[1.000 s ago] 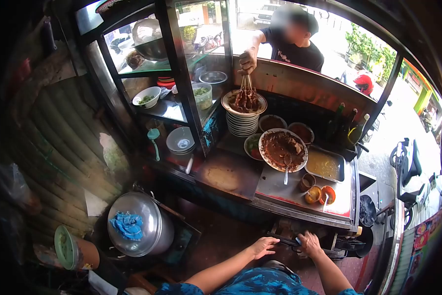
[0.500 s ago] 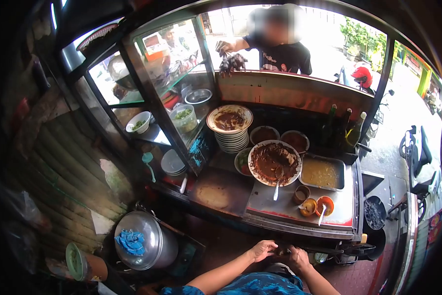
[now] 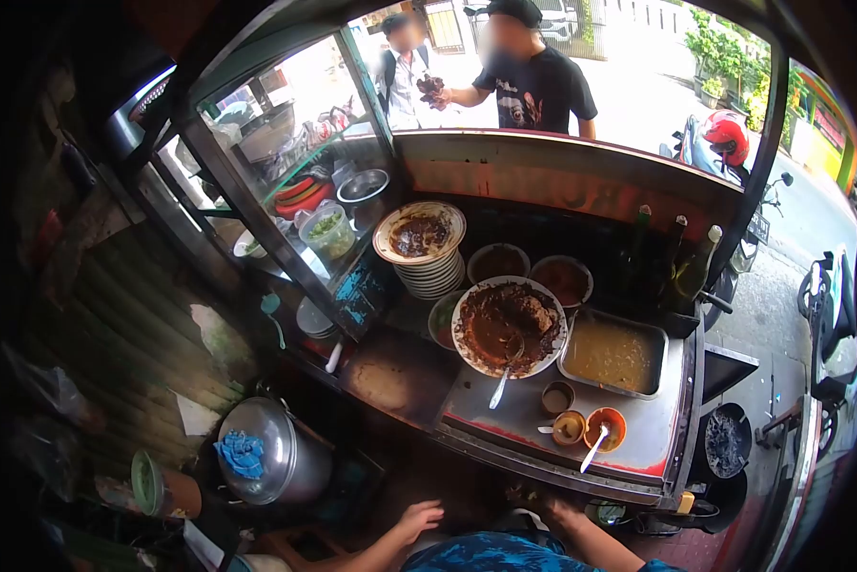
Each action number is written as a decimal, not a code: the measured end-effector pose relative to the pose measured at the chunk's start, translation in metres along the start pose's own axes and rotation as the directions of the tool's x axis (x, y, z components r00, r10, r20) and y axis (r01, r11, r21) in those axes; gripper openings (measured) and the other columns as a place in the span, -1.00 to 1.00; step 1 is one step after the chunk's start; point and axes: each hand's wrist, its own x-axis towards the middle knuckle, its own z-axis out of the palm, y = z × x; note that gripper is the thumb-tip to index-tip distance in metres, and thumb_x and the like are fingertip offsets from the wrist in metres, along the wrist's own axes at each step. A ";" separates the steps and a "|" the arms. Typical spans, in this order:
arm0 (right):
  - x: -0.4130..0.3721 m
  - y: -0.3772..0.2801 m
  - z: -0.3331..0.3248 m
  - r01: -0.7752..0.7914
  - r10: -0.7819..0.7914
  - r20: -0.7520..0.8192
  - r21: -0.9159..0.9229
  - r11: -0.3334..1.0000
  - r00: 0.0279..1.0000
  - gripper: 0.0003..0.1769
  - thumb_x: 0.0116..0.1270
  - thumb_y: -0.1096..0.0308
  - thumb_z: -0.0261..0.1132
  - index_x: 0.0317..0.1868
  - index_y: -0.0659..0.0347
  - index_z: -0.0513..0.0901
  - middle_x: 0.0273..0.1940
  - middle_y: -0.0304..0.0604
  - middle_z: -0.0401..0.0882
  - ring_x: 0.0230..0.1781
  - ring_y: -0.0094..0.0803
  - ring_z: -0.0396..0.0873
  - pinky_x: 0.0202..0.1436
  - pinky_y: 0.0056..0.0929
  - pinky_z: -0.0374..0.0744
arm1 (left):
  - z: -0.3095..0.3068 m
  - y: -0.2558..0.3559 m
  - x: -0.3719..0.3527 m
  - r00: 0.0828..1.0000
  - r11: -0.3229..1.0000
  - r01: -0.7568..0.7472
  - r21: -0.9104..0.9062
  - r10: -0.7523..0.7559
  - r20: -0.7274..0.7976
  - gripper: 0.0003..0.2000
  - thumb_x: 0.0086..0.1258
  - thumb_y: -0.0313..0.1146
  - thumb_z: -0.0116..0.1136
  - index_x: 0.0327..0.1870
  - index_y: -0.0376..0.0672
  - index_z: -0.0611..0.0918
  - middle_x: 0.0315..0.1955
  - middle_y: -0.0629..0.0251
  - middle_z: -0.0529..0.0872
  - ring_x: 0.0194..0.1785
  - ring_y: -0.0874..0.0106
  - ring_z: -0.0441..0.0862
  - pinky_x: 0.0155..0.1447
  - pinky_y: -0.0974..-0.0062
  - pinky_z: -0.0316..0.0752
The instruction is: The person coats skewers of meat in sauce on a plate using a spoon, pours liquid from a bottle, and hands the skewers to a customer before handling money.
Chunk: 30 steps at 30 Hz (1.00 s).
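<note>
Low at the front of the stall, my left hand (image 3: 417, 520) is held out with its fingers stretched and nothing in them. My right hand (image 3: 564, 517) is below the counter's front edge, closed around something dark; shadow hides what it is. Above the hands, on the metal counter (image 3: 505, 419), stand an orange cup (image 3: 607, 431) with a white spoon, a small cup of yellowish sauce (image 3: 569, 428) and a brown cup (image 3: 557, 398). Behind them sits a large bowl of dark brown sauce (image 3: 505, 319) with a spoon in it.
A stack of plates (image 3: 428, 267), a tray of yellowish liquid (image 3: 614, 353) and several bottles (image 3: 695, 262) crowd the counter. A lidded metal pot (image 3: 276, 458) with a blue cloth stands left. Beyond the stall, a person in black (image 3: 548, 91) holds a dark bunch; another person (image 3: 405, 81) stands beside.
My hands have moved apart, the left one going left and opening. The view has shifted. The person in black has turned sideways with the dark bunch, and a second person now shows beside them.
</note>
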 end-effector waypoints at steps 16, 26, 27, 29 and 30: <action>0.059 -0.076 0.013 0.085 -0.007 0.359 -0.199 0.976 0.933 -0.25 0.48 0.00 0.15 0.48 0.28 0.16 -0.01 0.21 0.67 -0.13 0.07 0.70 -0.05 -0.11 0.63 | 0.005 -0.032 -0.029 0.977 0.972 -0.170 -0.161 0.145 -0.155 -0.67 0.39 -0.26 0.31 0.05 -0.30 0.65 -0.17 0.13 0.75 -0.19 0.38 0.74 -0.18 0.52 0.64; 0.084 -0.168 0.089 0.523 -0.335 0.511 -0.284 0.804 0.792 0.02 0.24 0.25 0.39 0.52 0.42 -0.07 -0.05 0.30 0.66 -0.06 0.17 0.66 -0.03 -0.06 0.64 | 0.012 -0.013 -0.063 0.935 0.949 -0.314 0.024 0.314 -0.166 -0.78 0.39 -0.38 0.32 -0.10 -0.38 0.67 -0.29 0.12 0.76 -0.25 0.42 0.74 -0.21 0.48 0.68; 0.082 -0.174 0.093 0.491 -0.310 0.513 -0.263 0.831 0.800 -0.06 0.26 0.26 0.38 0.51 0.40 0.07 -0.02 0.31 0.65 -0.01 0.18 0.65 0.02 -0.07 0.64 | 0.005 -0.023 -0.058 0.935 0.948 -0.317 0.030 0.318 -0.156 -0.78 0.39 -0.38 0.32 -0.10 -0.38 0.67 -0.29 0.12 0.76 -0.25 0.42 0.74 -0.21 0.48 0.68; 0.097 -0.145 0.109 0.699 -0.550 0.485 -0.202 0.686 0.680 -0.16 0.30 0.24 0.35 0.48 0.38 0.17 -0.04 0.25 0.67 -0.06 0.11 0.68 -0.04 -0.10 0.66 | -0.011 -0.042 -0.042 0.856 0.854 -0.420 0.309 0.485 -0.179 -0.81 0.32 -0.47 0.36 -0.14 -0.39 0.67 -0.33 0.13 0.76 -0.24 0.40 0.75 -0.22 0.50 0.68; 0.102 -0.133 0.114 0.864 -0.746 0.449 -0.147 0.482 0.492 -0.24 0.33 0.22 0.32 0.45 0.36 0.27 -0.05 0.20 0.70 -0.11 0.04 0.71 -0.11 -0.12 0.67 | -0.013 -0.039 -0.051 0.855 0.849 -0.425 0.314 0.491 -0.169 -0.81 0.32 -0.47 0.36 -0.14 -0.39 0.67 -0.33 0.13 0.76 -0.24 0.40 0.75 -0.22 0.50 0.68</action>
